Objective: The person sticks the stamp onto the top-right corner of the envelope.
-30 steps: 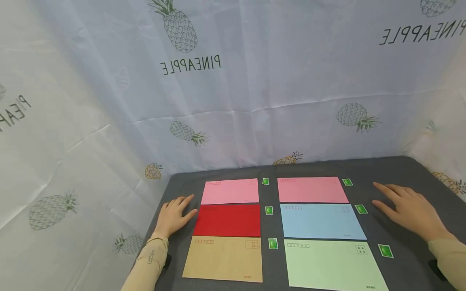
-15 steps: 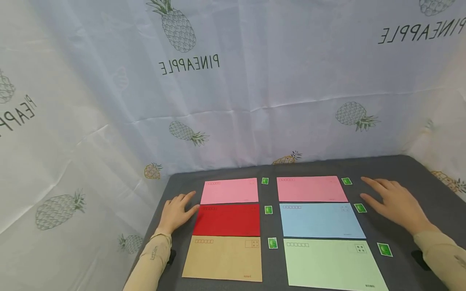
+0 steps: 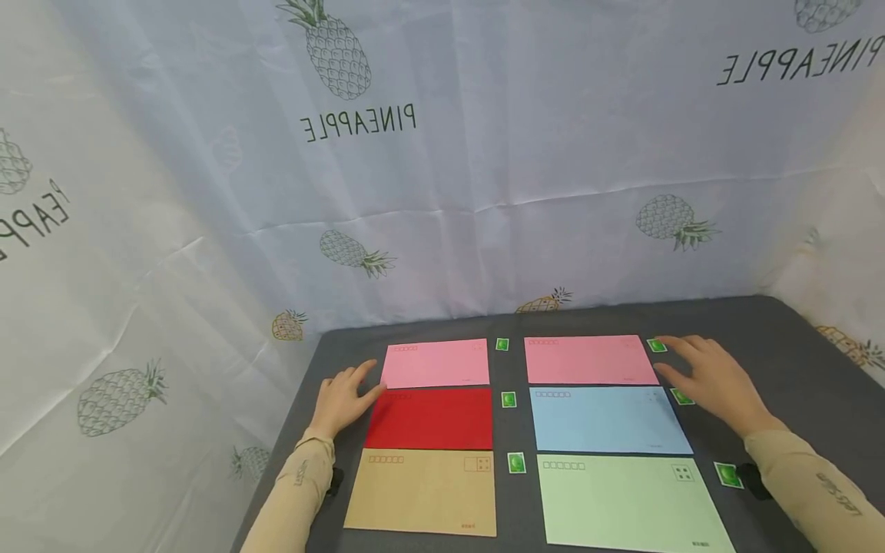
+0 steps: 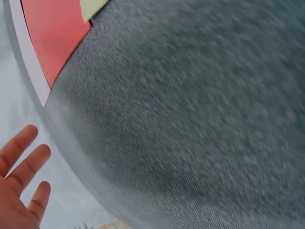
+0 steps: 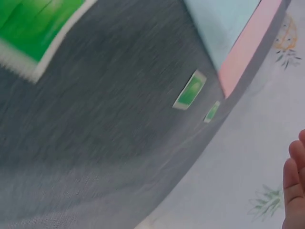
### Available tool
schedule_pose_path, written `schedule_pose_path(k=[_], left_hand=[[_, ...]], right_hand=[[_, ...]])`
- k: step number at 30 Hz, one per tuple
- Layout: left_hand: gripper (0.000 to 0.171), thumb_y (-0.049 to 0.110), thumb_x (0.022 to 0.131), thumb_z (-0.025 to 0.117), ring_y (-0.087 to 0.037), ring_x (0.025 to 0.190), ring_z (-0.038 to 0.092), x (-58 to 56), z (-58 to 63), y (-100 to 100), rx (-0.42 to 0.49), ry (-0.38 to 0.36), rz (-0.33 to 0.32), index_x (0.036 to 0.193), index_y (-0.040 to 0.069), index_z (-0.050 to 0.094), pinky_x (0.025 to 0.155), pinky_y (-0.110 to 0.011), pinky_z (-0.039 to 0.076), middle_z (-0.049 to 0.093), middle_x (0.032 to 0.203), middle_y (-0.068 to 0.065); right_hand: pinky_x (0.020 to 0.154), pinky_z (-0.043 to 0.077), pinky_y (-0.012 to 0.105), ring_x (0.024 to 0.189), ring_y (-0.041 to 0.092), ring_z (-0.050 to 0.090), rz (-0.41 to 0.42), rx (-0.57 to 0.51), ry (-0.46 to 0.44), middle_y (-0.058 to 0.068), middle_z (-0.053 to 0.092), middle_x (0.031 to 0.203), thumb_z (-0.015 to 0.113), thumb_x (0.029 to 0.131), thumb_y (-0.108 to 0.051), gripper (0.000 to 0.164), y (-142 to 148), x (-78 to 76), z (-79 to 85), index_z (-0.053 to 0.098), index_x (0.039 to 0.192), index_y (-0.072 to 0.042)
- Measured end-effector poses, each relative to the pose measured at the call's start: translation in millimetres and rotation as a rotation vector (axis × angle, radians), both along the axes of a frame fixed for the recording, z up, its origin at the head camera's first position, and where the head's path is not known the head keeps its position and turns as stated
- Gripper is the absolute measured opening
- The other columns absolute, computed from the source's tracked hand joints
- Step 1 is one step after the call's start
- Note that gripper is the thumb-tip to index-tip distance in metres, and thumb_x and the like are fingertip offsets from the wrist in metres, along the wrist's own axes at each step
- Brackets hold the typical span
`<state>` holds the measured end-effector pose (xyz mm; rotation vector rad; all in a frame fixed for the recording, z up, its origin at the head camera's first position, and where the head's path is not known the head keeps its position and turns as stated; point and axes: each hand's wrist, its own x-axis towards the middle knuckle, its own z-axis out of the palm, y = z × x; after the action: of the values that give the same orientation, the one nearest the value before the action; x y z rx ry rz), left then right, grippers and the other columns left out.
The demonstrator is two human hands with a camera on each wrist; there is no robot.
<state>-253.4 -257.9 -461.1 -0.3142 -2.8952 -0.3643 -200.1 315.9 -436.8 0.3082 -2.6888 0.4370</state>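
My left hand holds nothing, its fingers extended beside the left edges of the far pink envelope and the red envelope. In the left wrist view its fingers spread apart at the lower left. My right hand reaches from the right with index finger and thumb apart. Its index fingertip overlaps the far right green stamp in the head view, and the thumb is near the middle right stamp. The second pink envelope and the blue envelope lie just left of this hand.
A tan envelope and a pale green envelope lie nearest on the dark grey table. Between the columns lie three green stamps, one of them a near stamp. Another stamp sits by my right wrist. Pineapple-print curtain hangs behind.
My right hand has moved left, from beyond the right-hand stamps to over them. My left hand has shifted slightly right and away from me toward the envelopes.
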Motion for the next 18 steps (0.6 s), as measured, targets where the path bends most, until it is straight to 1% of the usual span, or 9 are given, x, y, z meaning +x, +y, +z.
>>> schedule_pose_path(k=[5,8,12,15,18], left_hand=[[0.055,0.049,0.086,0.058,-0.025,0.09,0.061,-2.5,0.1,5,0.03,-0.016,0.013,0.132,0.019,0.052,0.086,-0.056,0.039,0.065,0.096,-0.008],[0.054,0.049,0.088,0.055,-0.024,0.089,0.061,-3.3,-2.4,7,0.042,-0.055,0.034,0.133,0.02,0.051,0.085,-0.054,0.039,0.064,0.094,-0.007],[0.053,0.05,0.089,0.053,-0.022,0.088,0.059,-4.4,-6.8,9,0.062,-0.115,0.073,0.134,0.021,0.049,0.082,-0.05,0.038,0.062,0.094,-0.006],[0.053,0.048,0.089,0.054,-0.022,0.089,0.058,-6.0,-9.3,9,0.077,-0.137,0.092,0.134,0.021,0.049,0.08,-0.05,0.038,0.062,0.096,-0.006],[0.052,0.047,0.089,0.055,-0.022,0.09,0.057,-8.3,-9.9,9,0.084,-0.155,0.095,0.134,0.02,0.049,0.081,-0.051,0.038,0.061,0.096,-0.006]], right_hand=[[0.081,0.039,0.062,0.104,0.041,0.048,0.015,-0.083,-0.009,0.023,0.054,0.118,0.062,0.088,-0.035,0.049,-15,-4.0,-0.4,0.053,0.124,-0.004],[0.081,0.04,0.062,0.105,0.039,0.048,0.029,-0.12,-0.006,0.022,0.055,0.119,0.062,0.088,-0.036,0.048,-23,-6.4,-0.8,0.054,0.124,-0.005],[0.08,0.042,0.06,0.104,0.035,0.049,0.048,-0.144,0.015,0.018,0.057,0.115,0.063,0.088,-0.034,0.046,-31,-10.4,-0.7,0.055,0.123,-0.006],[0.078,0.045,0.057,0.1,0.032,0.05,0.063,-0.183,0.018,0.016,0.058,0.111,0.064,0.087,-0.033,0.045,-37,-12.4,0.8,0.056,0.123,-0.006],[0.077,0.046,0.055,0.099,0.03,0.051,0.081,-0.232,0.003,0.015,0.059,0.109,0.064,0.088,-0.032,0.044,-44,-13.1,2.5,0.056,0.123,-0.007]])
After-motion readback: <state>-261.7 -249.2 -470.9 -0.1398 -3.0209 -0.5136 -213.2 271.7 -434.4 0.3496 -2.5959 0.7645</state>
